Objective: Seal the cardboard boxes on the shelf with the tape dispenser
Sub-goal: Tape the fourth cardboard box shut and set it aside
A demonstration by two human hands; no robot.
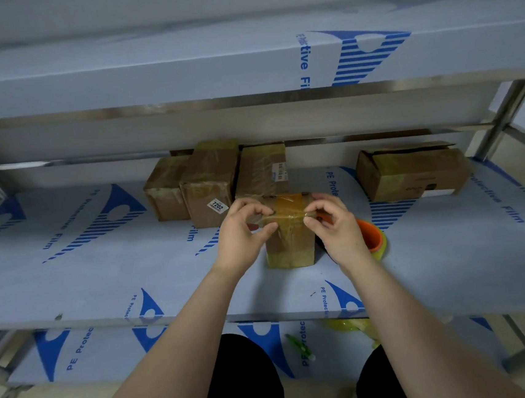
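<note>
A small cardboard box (pixel 291 244) stands on the middle shelf (pixel 102 278) in front of me, with yellowish tape over its top and front. A strip of clear tape (pixel 288 216) is stretched across above it. My left hand (pixel 245 229) pinches the strip's left end and my right hand (pixel 334 224) pinches its right end. An orange tape dispenser (pixel 370 236) with a yellowish tape roll lies just behind my right hand, partly hidden.
Three taped boxes (pixel 211 184) stand together at the back of the shelf. Another box (pixel 412 171) with loose flaps sits at the back right. An upper shelf (pixel 242 69) overhangs. On the lower shelf lie a green object (pixel 301 349) and yellow plastic (pixel 350 325).
</note>
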